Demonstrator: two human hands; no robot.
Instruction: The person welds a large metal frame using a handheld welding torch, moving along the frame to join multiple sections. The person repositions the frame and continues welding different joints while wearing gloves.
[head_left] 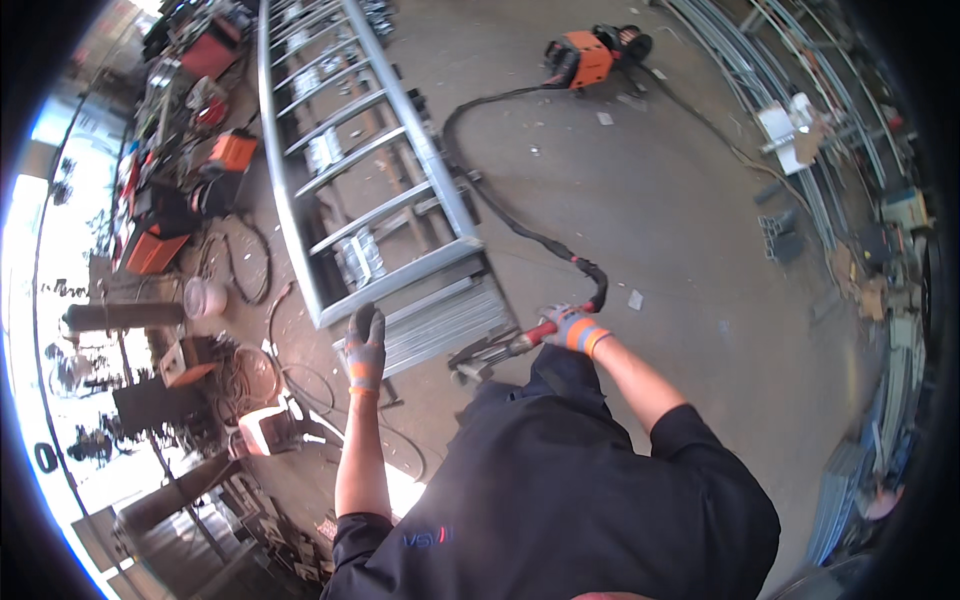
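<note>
My right hand (574,330), in a grey glove with an orange cuff, is closed round the red and black handle of a welding torch (522,342). The torch's head points left, in front of my body. From its rear a thick black cable (527,232) curves away over the floor. My left hand (365,352), gloved alike, is raised with its fingers stretched out, beside the near left corner of a ladder-like metal frame (400,275). Whether it touches the frame I cannot tell. Several parallel metal bars (440,330) lie between my hands, just this side of the frame.
An orange machine (584,60) stands on the floor ahead, at the cable's far end. Long metal tubes (800,110) lie along the right. Orange machines (155,250), hoses and a white bucket (205,297) crowd the left. Short square tube pieces (780,238) rest on the floor at right.
</note>
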